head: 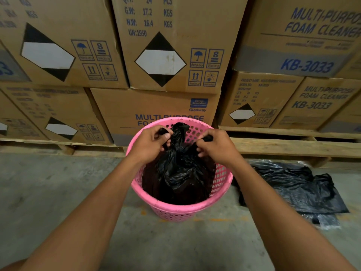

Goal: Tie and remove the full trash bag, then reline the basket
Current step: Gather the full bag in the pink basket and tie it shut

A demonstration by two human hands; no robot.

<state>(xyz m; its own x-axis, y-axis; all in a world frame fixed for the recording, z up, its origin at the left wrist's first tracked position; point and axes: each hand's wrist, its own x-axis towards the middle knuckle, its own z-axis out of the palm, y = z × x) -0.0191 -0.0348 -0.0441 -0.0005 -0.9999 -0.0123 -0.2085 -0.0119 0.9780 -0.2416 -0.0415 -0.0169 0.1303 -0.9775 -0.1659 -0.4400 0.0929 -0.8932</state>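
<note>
Concrete floor (58, 192) before a wall of stacked cardboard boxes (172, 45) resting on wooden pallets (283, 147). A pink perforated basket (181, 210) stands on the floor, holding a black trash bag (179, 173) whose neck is gathered upward above the rim. The left hand (150, 143) is closed on one twisted end of the bag's top; the right hand (216, 145) is closed on the other end, the two ends drawn apart over a knot between them. A flat spare black bag (297, 188) lies on the floor just right of the basket.
</note>
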